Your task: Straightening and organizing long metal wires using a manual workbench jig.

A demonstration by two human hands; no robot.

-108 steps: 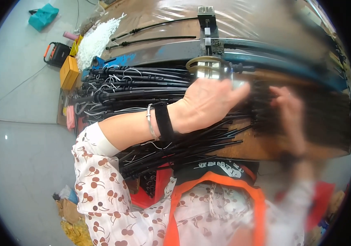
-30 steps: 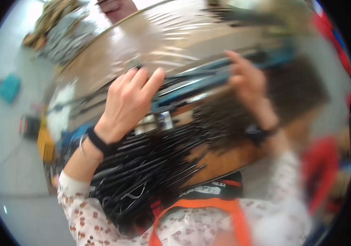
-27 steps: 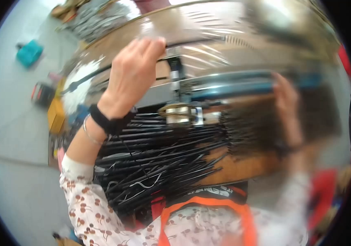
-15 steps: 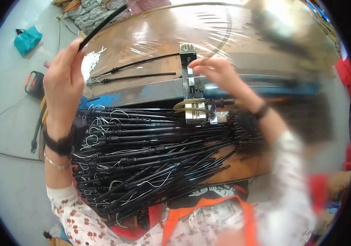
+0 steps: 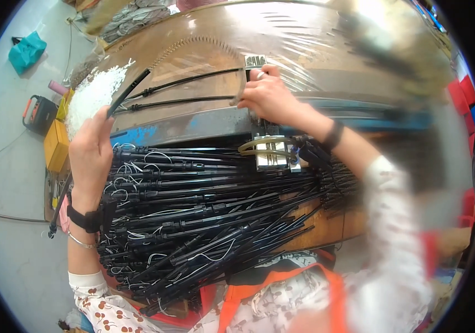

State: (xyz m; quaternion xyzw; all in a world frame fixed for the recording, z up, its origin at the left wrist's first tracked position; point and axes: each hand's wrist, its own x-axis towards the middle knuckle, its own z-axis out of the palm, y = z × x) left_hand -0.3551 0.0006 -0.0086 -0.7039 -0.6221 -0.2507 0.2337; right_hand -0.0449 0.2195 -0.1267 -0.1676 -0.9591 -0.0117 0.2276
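Observation:
My left hand is closed around a black tube that points up and to the right. From the tube's far end a long, thin coil spring arcs over the table toward my right hand. The right fingers are pinched on the spring's other end, beside an upright metal fixture. Two slim black rods lie left of that fixture. Nearer to me, a large heap of black rods with white loops spreads under and between my arms.
White small pieces are piled on the table's left, with a yellow box near them. A clamp block with yellowish hoses borders the heap. Dark springs lie right of it. A teal bag is on the floor.
My left hand has come down with the black tube. My right hand has moved left and down a little, and the spring now arcs between the tube's end and that hand.

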